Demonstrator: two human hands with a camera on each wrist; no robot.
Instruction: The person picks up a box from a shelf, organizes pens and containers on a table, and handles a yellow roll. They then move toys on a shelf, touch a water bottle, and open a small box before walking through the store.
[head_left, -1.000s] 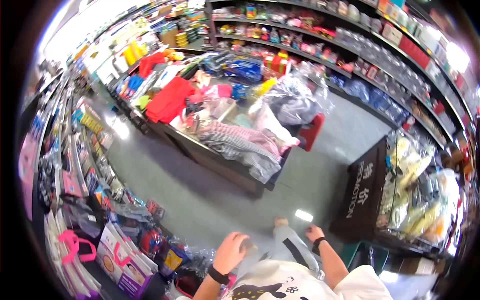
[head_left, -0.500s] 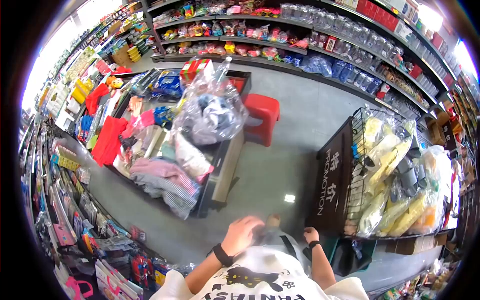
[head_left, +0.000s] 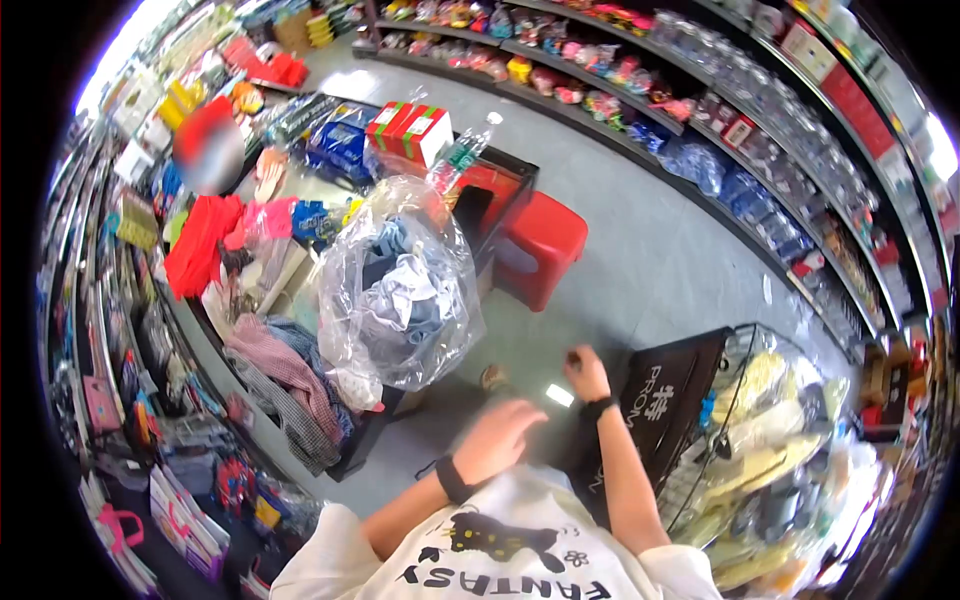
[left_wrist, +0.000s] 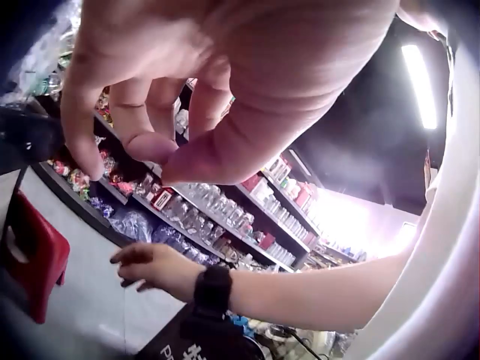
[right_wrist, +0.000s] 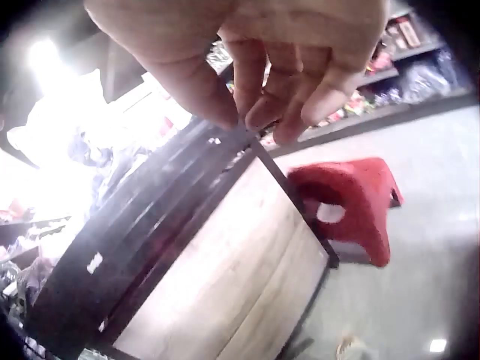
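Observation:
Blurred by motion, my left hand hangs in front of the white shirt with nothing in it. Its fingers bend loosely in the left wrist view, where the thumb comes close to a fingertip. My right hand is held further forward, beside the black promotion bin, and is bare of any object. Loosely curled fingers show in the right wrist view. Nearest to the left hand is a clear plastic bag of clothes on the display table.
A red stool stands at the table's right end. Folded striped garments, a red and green box and a clear bottle lie on the table. Shelves line the back. Bagged slippers fill the wire basket at right.
The head view has swung and come closer to the table's right end, so the clothes bag looks nearer. My right hand has risen and moved forward. Both hands stay without an object.

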